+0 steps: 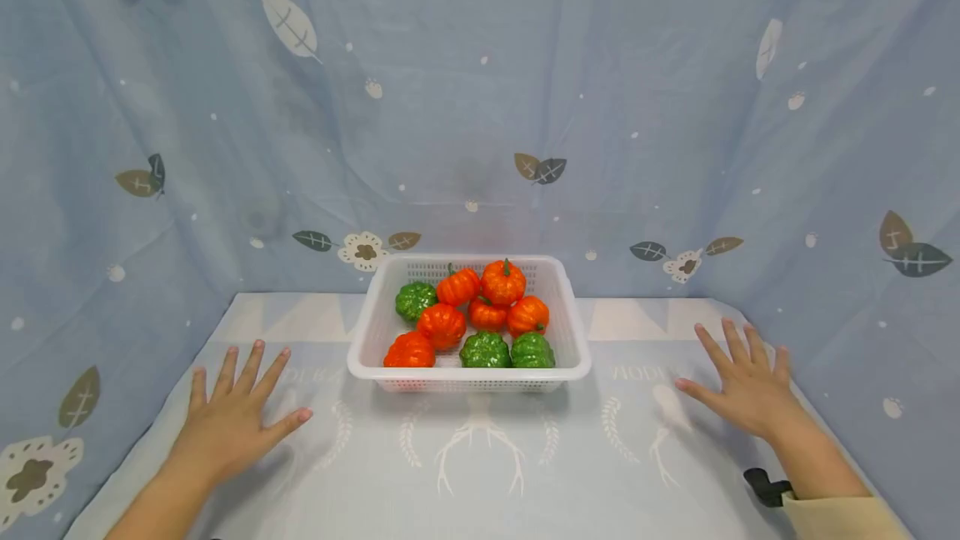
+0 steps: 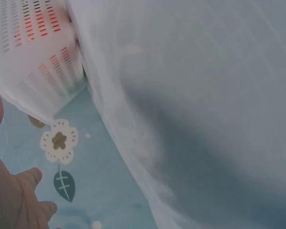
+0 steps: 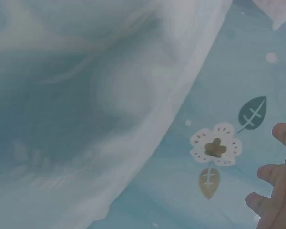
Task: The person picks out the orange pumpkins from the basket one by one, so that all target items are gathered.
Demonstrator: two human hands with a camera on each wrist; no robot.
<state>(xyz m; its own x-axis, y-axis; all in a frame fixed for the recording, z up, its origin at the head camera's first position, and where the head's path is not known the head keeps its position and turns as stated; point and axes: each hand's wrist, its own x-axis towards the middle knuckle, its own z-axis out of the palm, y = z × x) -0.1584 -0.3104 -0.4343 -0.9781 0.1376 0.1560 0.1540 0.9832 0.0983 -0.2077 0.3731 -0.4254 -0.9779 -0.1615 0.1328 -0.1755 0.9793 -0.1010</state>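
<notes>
A white slotted plastic basket (image 1: pixel 468 374) stands at the middle back of the table. In it lie several shiny orange mini pumpkins (image 1: pixel 442 326) and 3 green ones, one green pumpkin (image 1: pixel 416 301) at the left and two by the front wall. My left hand (image 1: pixel 228 423) is spread palm down to the left of the basket, fingers straight and apart, holding nothing. Mirroring it on the right, my right hand (image 1: pixel 750 386) has its fingers fanned out, also holding nothing. The left wrist view shows the basket's side (image 2: pixel 38 71) beyond part of my left hand (image 2: pixel 14 200).
A pale cloth with deer and leaf prints covers the table (image 1: pixel 480 457). Blue patterned curtain (image 1: pixel 450 107) rises behind it and along both sides, close to each hand. A black strap piece (image 1: pixel 767 487) sits at the right wrist, by a cream sleeve (image 1: pixel 843 517).
</notes>
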